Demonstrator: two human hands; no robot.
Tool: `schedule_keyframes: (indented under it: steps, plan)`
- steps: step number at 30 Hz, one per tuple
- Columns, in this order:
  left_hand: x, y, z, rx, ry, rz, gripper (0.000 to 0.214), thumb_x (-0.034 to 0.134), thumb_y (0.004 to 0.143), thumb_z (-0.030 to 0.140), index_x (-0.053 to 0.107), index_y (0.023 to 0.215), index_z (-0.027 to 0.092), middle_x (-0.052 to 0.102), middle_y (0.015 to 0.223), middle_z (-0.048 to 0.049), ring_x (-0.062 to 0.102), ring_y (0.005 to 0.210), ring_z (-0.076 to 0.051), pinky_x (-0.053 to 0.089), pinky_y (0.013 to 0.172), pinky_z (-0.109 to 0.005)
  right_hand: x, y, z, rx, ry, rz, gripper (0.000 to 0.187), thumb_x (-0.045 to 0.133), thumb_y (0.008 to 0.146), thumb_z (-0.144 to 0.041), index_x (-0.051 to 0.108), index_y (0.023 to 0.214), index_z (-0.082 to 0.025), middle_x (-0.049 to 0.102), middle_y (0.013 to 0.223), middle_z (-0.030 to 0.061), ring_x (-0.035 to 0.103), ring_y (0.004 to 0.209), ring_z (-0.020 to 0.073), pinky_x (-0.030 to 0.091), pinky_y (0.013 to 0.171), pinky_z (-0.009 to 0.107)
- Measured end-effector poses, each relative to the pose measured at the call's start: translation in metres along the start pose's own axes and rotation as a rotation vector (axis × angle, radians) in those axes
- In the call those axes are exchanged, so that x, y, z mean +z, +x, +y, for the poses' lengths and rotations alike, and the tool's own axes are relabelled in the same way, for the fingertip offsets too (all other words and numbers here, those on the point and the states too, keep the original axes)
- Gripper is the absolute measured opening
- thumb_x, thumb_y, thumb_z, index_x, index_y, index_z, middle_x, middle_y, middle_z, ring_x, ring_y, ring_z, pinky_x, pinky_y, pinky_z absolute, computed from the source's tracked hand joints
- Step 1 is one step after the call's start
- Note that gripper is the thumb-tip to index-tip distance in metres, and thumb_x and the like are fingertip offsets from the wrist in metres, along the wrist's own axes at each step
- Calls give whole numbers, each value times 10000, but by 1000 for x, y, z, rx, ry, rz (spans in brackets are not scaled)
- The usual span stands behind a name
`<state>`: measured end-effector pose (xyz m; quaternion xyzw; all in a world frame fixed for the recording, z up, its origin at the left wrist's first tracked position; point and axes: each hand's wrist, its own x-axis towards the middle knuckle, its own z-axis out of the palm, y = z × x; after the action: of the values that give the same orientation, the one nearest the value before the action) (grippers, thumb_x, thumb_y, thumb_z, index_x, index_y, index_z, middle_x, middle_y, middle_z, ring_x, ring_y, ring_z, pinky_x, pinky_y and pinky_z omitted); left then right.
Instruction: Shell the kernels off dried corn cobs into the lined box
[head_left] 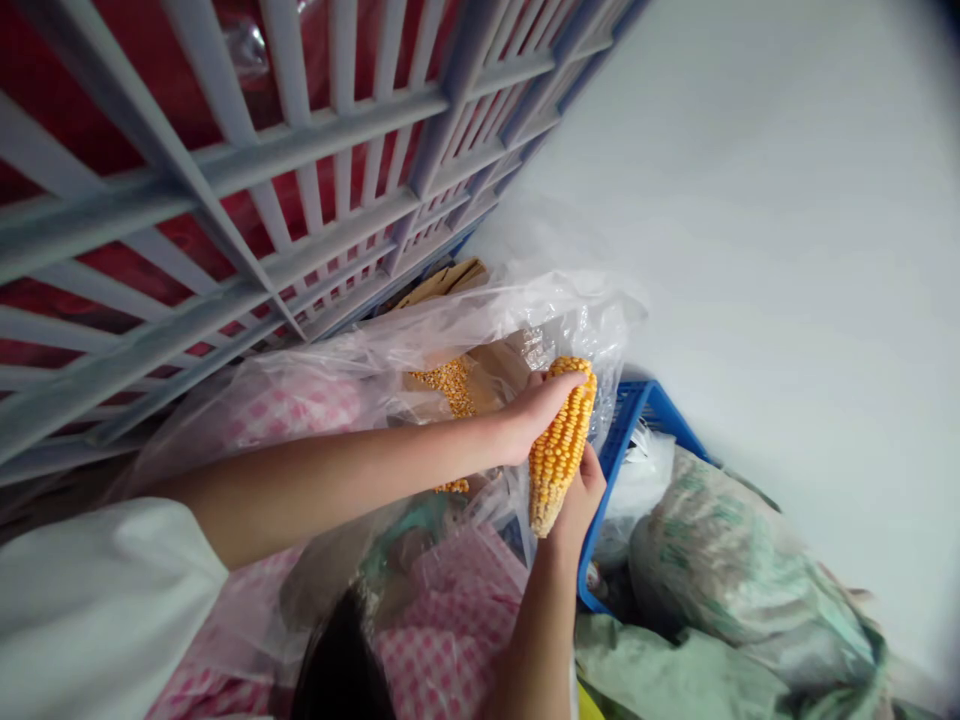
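A yellow corn cob [562, 440] is held up at mid-view, its kernels in rows and its paler, narrow tip pointing down. My left hand [534, 415] reaches in from the left and is closed on the cob's upper part, the thumb lying across the kernels. Lower down, my right hand [583, 500] grips the cob from behind and the right, with some fingers hidden. Loose corn kernels [454, 388] lie behind my left forearm, on brown cardboard [499, 370] inside a clear plastic bag [420, 325].
A grey slatted plastic crate [300, 200] with red contents rises at the upper left. On the right, a blue basket [611, 470] stands beside a green-white woven sack [720, 540] along a pale wall [787, 250]. Pink checked cloth [450, 610] lies below my arms.
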<state>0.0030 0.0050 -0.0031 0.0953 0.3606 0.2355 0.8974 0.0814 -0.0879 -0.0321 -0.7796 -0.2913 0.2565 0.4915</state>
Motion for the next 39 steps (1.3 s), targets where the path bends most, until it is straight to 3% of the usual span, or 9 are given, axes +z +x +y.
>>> schedule_keyframes:
  steps: [6, 9, 13, 17, 22, 28, 35, 37, 39]
  plan:
    - [3, -6, 6, 28, 3, -14, 351, 593, 690, 470, 439, 879, 217, 475, 656, 24, 496, 572, -122, 417, 535, -248, 2, -3, -4, -36, -17, 68, 271, 557, 727, -421, 543, 686, -154, 489, 573, -43, 402, 533, 95, 327, 516, 229]
    - [1, -6, 6, -14, 25, 54, 330, 584, 707, 448, 419, 890, 228, 474, 662, 26, 491, 563, -121, 410, 514, -241, 3, -6, -7, -51, 49, 152, 316, 535, 759, -473, 540, 716, -161, 406, 534, -61, 344, 481, 74, 282, 457, 205]
    - [-3, 4, 0, 60, 70, 114, 329, 527, 731, 503, 415, 884, 234, 482, 704, 17, 502, 608, -129, 411, 529, -237, 3, -8, -8, -79, 24, 140, 329, 525, 776, -480, 571, 756, -155, 289, 496, -79, 265, 444, 62, 221, 417, 191]
    - [-6, 13, -7, 188, 230, 118, 357, 419, 769, 559, 433, 895, 225, 505, 723, -2, 521, 641, -153, 413, 571, -267, 0, -7, -7, -149, -160, 146, 365, 519, 772, -498, 593, 745, -142, 416, 551, -37, 356, 511, 85, 300, 473, 210]
    - [-8, 11, -14, 332, 479, 103, 407, 433, 754, 594, 470, 956, 242, 579, 821, -34, 550, 775, -190, 399, 672, -282, -4, -6, -10, -208, -282, 144, 378, 493, 794, -495, 606, 756, -136, 517, 614, -1, 425, 569, 110, 338, 547, 231]
    - [-11, 5, -19, 422, 552, 128, 369, 473, 755, 555, 492, 970, 255, 583, 834, -38, 551, 825, -192, 380, 737, -260, -4, -8, -13, -250, -445, 144, 391, 446, 822, -490, 601, 737, -141, 529, 598, 1, 418, 546, 112, 310, 539, 230]
    - [-12, 0, -21, 565, 812, 128, 447, 513, 736, 549, 488, 1084, 271, 590, 863, -33, 558, 862, -200, 397, 705, -238, -14, -4, -9, -178, -382, 87, 414, 440, 806, -524, 598, 722, -151, 469, 536, -24, 375, 502, 106, 286, 515, 232]
    - [-11, 2, -21, 561, 748, 101, 495, 580, 684, 556, 496, 1076, 266, 590, 852, -30, 561, 828, -194, 407, 687, -243, -17, -3, -7, -147, -328, 58, 431, 432, 802, -542, 597, 722, -152, 436, 514, -38, 357, 490, 100, 281, 508, 230]
    - [-9, 5, -21, 430, 597, 33, 491, 608, 650, 571, 528, 997, 233, 580, 785, -33, 558, 734, -177, 414, 620, -246, -20, -2, -7, -128, -268, 36, 443, 424, 800, -555, 592, 717, -153, 403, 499, -51, 336, 479, 92, 277, 500, 226]
